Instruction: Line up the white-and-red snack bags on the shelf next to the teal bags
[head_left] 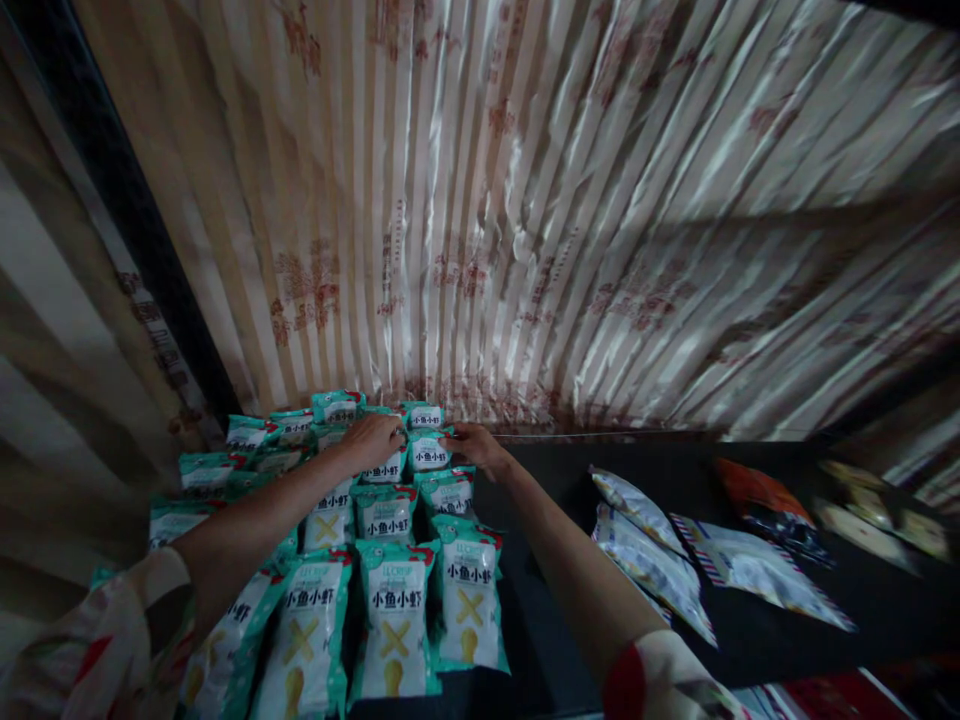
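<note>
White and teal snack bags (394,625) stand in several close rows, overlapping front to back, on a black shelf (540,600). My left hand (373,440) reaches over the rows with curled fingers at the upper left edge of a snack bag (430,453) near the back. On that bag's right edge, the fingers of my right hand (480,450) close in a pinch. Another bag (425,416) stands right behind it. The left fingertips are partly hidden among the bags.
Pleated printed sheeting (487,250) hangs behind the shelf, with a dark post (142,200) at left. Right of my right arm lie silvery-white packets (649,560), another flat packet (757,570), an orange and dark bag (772,500) and blurred pale packs (870,510).
</note>
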